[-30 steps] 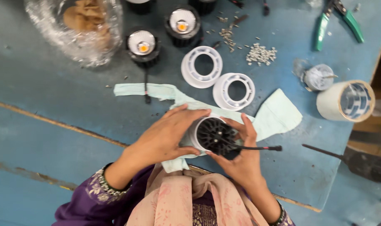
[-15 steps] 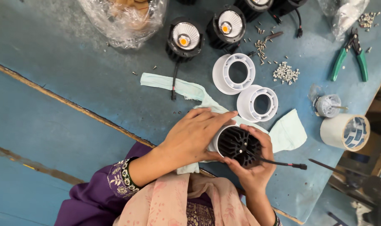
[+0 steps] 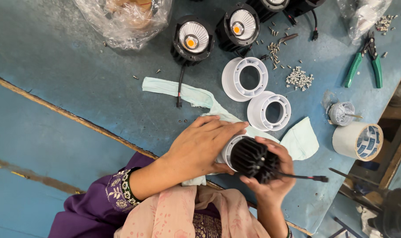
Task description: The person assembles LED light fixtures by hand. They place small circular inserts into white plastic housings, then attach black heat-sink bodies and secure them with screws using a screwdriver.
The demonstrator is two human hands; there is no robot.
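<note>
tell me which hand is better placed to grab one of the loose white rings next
Probably the left hand: it only rests over the lamp's white rim, close to the nearer white ring. The right hand has its fingers wrapped round the black finned lamp body.

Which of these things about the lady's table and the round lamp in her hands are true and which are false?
1. Both hands hold one black finned lamp body with a white ring. True.
2. The green-handled pliers lie in the left hand. False: they lie on the blue table, far from it.
3. Two loose white plastic rings lie on the table. True.
4. The roll of white tape sits on the pale green cloth. False: it sits beside it.
</note>
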